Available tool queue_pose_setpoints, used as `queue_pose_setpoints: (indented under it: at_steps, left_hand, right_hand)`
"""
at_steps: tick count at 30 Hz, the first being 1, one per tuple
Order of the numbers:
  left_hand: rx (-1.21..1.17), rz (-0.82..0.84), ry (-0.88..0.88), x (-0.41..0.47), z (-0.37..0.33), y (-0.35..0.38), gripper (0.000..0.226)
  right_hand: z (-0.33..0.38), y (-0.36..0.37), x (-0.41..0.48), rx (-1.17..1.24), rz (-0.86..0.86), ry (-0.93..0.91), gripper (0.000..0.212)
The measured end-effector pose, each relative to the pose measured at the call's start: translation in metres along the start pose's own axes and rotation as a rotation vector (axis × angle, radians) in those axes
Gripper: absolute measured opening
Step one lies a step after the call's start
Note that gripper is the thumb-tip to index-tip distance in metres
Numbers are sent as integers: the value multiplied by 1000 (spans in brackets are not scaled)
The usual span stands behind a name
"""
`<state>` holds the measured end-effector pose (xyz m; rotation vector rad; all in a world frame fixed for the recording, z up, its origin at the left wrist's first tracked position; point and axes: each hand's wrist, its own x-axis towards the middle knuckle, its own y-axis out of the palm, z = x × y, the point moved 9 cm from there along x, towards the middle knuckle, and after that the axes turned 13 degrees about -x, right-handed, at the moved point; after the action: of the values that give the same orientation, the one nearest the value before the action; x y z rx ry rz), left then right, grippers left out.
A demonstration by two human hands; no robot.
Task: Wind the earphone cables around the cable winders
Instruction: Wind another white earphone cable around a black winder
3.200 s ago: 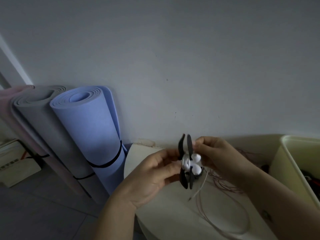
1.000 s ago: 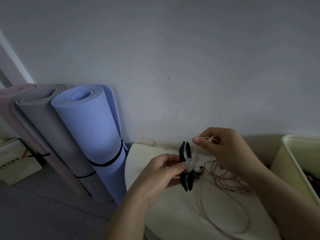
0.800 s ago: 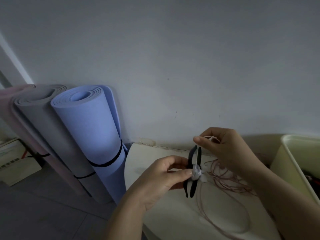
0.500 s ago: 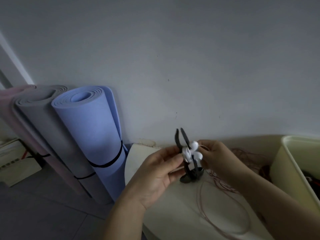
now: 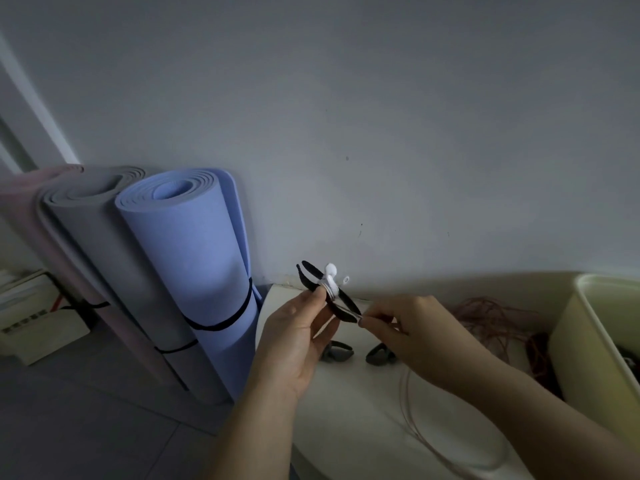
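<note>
Above the left end of the cream tabletop [image 5: 346,427], with a rolled blue yoga mat [image 5: 194,271] standing just off its left edge and a cream bin [image 5: 588,358] at its right end, the two hands now work in a different arrangement from half a second ago. The left hand [image 5: 294,344] pinches the black cable winder [image 5: 341,308] at its middle between thumb and fingertips. The winder, near upright a moment ago, now tilts with its top toward the left. The right hand [image 5: 415,336] has left the earbuds and dropped to the winder's lower tip, where it pinches what looks like the tail of the white earphone cable [image 5: 327,289]. A loose pink cable [image 5: 485,317] lies tangled near the back edge, unwound. Two grey spare winders [image 5: 337,353] show on the tabletop beneath the hands, uncovered by the shift. The white earbuds [image 5: 331,271] now stick out free above the coil. I judge this cable nearly wound, with only its tail left to tuck in, while the pink one is still to do.
</note>
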<state>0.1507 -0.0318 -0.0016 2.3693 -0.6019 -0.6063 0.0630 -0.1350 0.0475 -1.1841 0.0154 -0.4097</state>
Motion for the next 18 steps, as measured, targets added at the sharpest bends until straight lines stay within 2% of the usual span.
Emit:
queue_pose_setpoints:
  at_steps: [2, 5, 8, 12, 16, 18]
  left_hand:
    - [185, 49, 60, 0, -3, 3, 20]
    - [434, 32, 110, 2, -1, -1, 14]
    - [604, 95, 123, -2, 3, 6, 17]
    - [718, 249, 95, -8, 13, 23, 19]
    - [759, 331, 73, -10, 20, 31, 17]
    - [748, 361, 62, -11, 21, 33, 18]
  right_hand:
    - [3, -7, -1, -49, -41, -23, 19]
    - [9, -19, -3, -53, -118, -61, 18]
    - [-5, -33, -1, -1, -203, 7, 14]
    - [-22, -49, -2, 53, -291, 81, 15]
    - [-29, -49, 0, 50, -280, 91, 21]
    - [-33, -47, 1, 135, -261, 90, 24]
